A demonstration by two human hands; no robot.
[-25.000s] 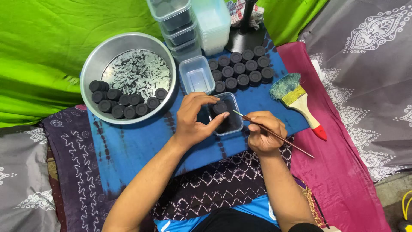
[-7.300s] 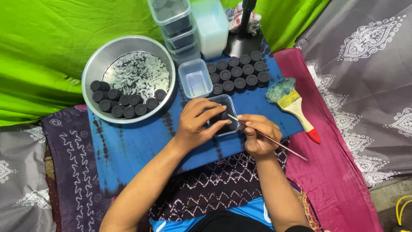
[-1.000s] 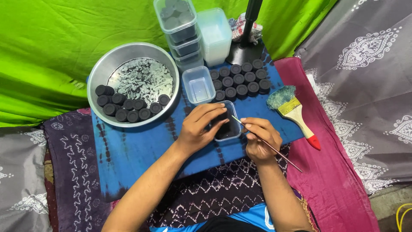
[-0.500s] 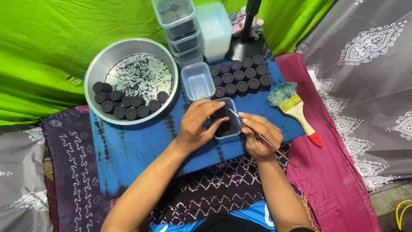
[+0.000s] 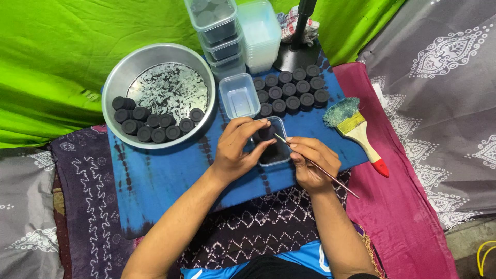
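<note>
I look down on a blue cloth [image 5: 170,181] spread flat as the work surface, with green fabric [image 5: 57,57] behind it and a dark red cloth [image 5: 408,201] to the right. The biggest thing on it is a metal bowl [image 5: 121,85] at the upper left; black round pucks [image 5: 155,124] sit in a curved row along its near wall, probably kept there so they stay together and within reach. At the top stands a stack of clear tubs [image 5: 217,31], some with dark pieces inside, and beside it a stack of empty clear tubs [image 5: 261,33]. More black pucks [image 5: 292,93] lie in tidy rows on the cloth, just right of a single empty tub [image 5: 238,95]. A paintbrush [image 5: 356,129] with a red-tipped handle lies at the right edge, half on the red cloth, out of the way.

Nearest me, a small clear tub [image 5: 274,150] with dark contents sits between my hands. My left hand [image 5: 235,150] curls over its left side, fingers closed on a black puck at the tub's top, I think to steady both. My right hand [image 5: 312,163] is pinched shut around a thin stick [image 5: 315,165], held like a pen so its tip reaches into the tub, next to the puck.
</note>
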